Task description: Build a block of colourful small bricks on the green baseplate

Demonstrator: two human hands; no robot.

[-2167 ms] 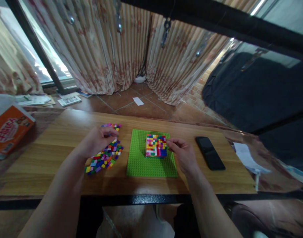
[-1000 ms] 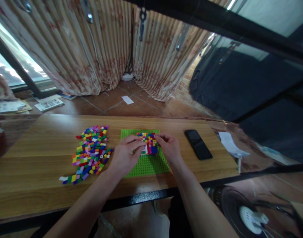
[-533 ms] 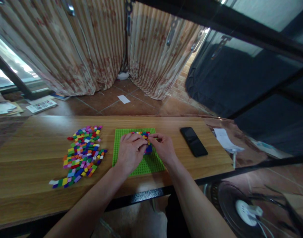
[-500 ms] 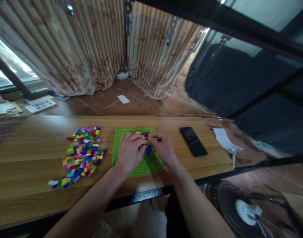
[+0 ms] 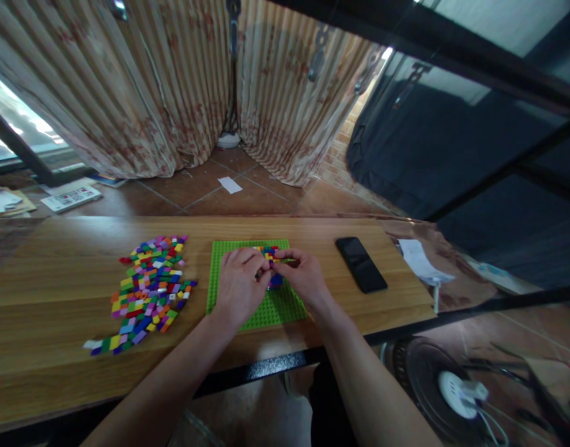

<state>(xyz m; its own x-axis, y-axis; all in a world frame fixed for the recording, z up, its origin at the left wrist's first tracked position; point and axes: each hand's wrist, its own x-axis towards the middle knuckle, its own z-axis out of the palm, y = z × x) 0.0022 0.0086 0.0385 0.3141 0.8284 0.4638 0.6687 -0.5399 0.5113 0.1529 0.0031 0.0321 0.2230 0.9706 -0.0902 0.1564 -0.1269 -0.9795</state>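
Note:
A green studded baseplate [image 5: 266, 315] lies on the wooden table. On it sits a square block of small multicoloured toy bricks [image 5: 276, 281], partly covered by my hands. My left hand [image 5: 238, 282] is closed over the block's left side, fingers curled and tips at its middle; a small dark spot shows between them. From the right, my right hand [image 5: 306, 276] pinches with thumb and forefinger at the block's right part, close to the left fingertips. Whatever either pinch holds is too small to make out. Left of the baseplate spreads a pile of loose bricks [image 5: 149, 288].
A black phone [image 5: 361, 264] lies on the table [image 5: 56, 273] to the right. White paper [image 5: 420, 259] sits past the table's right end. Below right, a white power strip [image 5: 457, 394] rests on a dark round object. Curtains hang behind, and a dark bar crosses overhead.
My left hand has come from the brick pile over to the block, joining my right hand there. The view has swung right. In the last half second the fingers have shifted only slightly.

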